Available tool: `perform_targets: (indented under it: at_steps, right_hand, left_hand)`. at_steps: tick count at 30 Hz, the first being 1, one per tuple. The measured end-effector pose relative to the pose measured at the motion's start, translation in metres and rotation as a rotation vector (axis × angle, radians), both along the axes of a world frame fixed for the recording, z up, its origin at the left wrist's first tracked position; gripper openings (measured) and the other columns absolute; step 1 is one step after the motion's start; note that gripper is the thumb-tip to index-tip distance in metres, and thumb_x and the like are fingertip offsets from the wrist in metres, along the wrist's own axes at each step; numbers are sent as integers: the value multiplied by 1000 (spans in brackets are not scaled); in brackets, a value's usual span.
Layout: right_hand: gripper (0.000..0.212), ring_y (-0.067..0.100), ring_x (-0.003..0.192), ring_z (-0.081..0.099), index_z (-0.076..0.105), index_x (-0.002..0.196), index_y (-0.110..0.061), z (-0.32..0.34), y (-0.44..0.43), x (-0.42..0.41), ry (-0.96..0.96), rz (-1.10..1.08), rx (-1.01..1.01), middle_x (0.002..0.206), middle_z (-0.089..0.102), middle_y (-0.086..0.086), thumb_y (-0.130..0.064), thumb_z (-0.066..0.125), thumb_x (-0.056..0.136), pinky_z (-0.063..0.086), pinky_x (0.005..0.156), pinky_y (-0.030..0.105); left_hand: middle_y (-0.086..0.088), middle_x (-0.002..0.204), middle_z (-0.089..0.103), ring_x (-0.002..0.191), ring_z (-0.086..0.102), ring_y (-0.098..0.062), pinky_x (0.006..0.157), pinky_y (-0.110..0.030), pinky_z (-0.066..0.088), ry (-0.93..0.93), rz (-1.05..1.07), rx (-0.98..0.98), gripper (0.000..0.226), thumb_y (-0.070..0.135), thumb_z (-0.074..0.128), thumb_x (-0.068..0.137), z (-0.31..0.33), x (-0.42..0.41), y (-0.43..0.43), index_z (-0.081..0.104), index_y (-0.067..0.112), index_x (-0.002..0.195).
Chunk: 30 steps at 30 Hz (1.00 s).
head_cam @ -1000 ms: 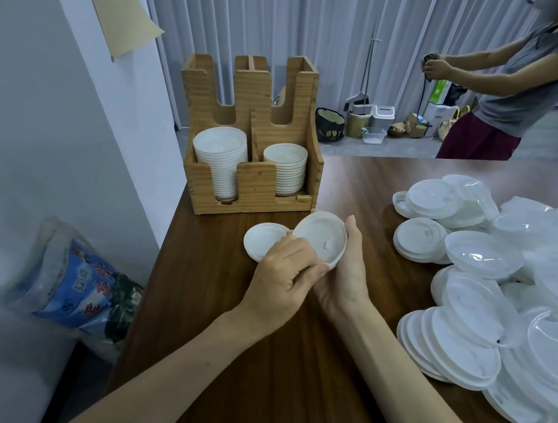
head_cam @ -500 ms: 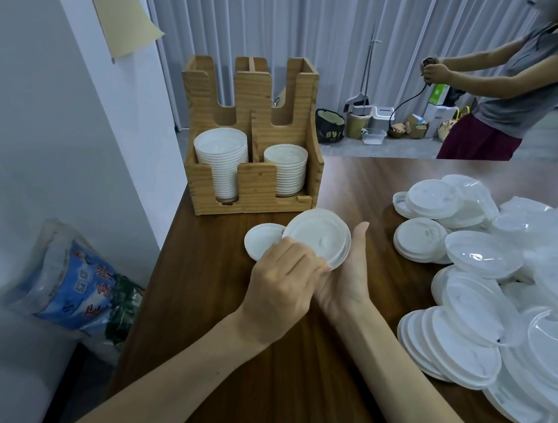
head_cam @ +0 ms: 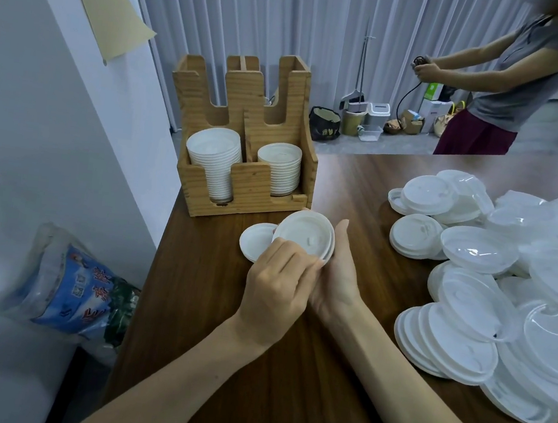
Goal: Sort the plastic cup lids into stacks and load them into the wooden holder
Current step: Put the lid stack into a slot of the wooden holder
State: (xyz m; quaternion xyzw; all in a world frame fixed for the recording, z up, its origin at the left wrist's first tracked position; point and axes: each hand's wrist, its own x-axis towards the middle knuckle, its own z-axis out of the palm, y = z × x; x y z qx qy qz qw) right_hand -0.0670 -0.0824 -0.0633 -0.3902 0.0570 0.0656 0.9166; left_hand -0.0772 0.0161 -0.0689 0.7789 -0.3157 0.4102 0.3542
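We hold the white lids (head_cam: 306, 235) tilted over the bench (head_cam: 220, 360), near the wooden holder (head_cam: 249, 187), left grip (head_cam: 277, 280) pinching their near rim, right grip (head_cam: 340, 273) straight-fingered alongside; light, thin, probably slippery, best taken by the rims.

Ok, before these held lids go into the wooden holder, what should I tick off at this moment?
1. Grip on the held lids: left hand pinches the near edge, right hand cradles the far side: ok.
2. Held lids nested flush: rims partly hidden by the hands: cannot tell.
3. Room in the wooden holder: left stack and right stack sit below the wall tops: ok.
4. Which stack matches the held lids' size: cannot tell.
5. Path to the holder: small lid lies flat on the table, off to the left: probably ok.
6. Sorting finished: loose pile lies unsorted on the right: not ok.
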Motion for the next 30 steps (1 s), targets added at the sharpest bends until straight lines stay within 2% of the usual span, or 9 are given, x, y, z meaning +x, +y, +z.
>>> perform_targets:
  at_steps: [5,10,13,16,19,21,23,27,30]
  right_hand:
    - [73,29,114,57,51,133,-15,-1,1,2,-57,-3,-2,122,58,21,-67,37,83,50,96,38]
    - [70,29,114,60,58,128,-17,-2,-1,0,-45,-8,-12,122,61,20,-67,40,83,46,102,39]
    - [67,27,107,63,63,123,-21,1,-2,0,-30,-41,-20,115,64,18,-66,41,79,52,94,35]
    - [71,28,110,61,70,113,-16,5,-4,-3,-23,10,54,117,62,20,-69,38,79,49,95,34]
    - [74,25,106,61,57,128,-9,7,-9,-5,-72,17,33,113,62,16,-66,37,86,49,96,34]
    - [69,27,109,61,52,132,-8,10,-9,-6,-104,4,-89,115,61,17,-60,48,86,47,98,39]
    - [57,31,109,63,56,126,-4,11,-10,-7,-118,-42,-251,116,63,21,-44,60,86,49,96,42]
    - [23,23,88,71,67,104,-3,14,-16,-6,-15,-242,-338,93,72,12,-20,56,94,56,77,33]
    - [20,21,79,70,69,91,-5,14,-16,-4,32,-332,-380,84,72,10,-17,55,95,56,72,34]
  left_hand:
    - [-9,77,62,79,54,-14,73,-27,50,72,-48,-1,21,11,55,92,-2,0,0,67,-1,81]
    - [-9,86,56,84,53,-16,81,-24,47,161,-91,92,33,20,45,98,-1,2,-1,67,-3,106]
    - [-8,89,52,85,48,-13,82,-22,45,207,-147,156,40,29,45,98,0,4,1,64,-2,113]
    - [-7,108,47,100,48,-14,91,-22,43,211,-154,172,36,26,55,92,-1,7,5,63,3,119]
    - [-7,128,49,118,46,-21,101,-36,41,145,-129,219,35,13,61,89,-5,10,8,61,7,123]
    - [-11,128,56,118,51,-25,97,-42,44,74,-105,263,35,4,63,88,-8,14,10,61,5,123]
    - [-13,125,60,117,53,-27,95,-43,45,2,-70,325,32,2,56,91,-8,17,12,62,5,122]
    - [-13,127,59,122,50,-24,109,-45,33,-111,4,557,38,-2,47,88,-11,20,16,62,7,122]
    - [-15,119,61,115,51,-26,110,-44,30,-111,31,515,30,-4,60,82,-10,24,21,69,6,109]
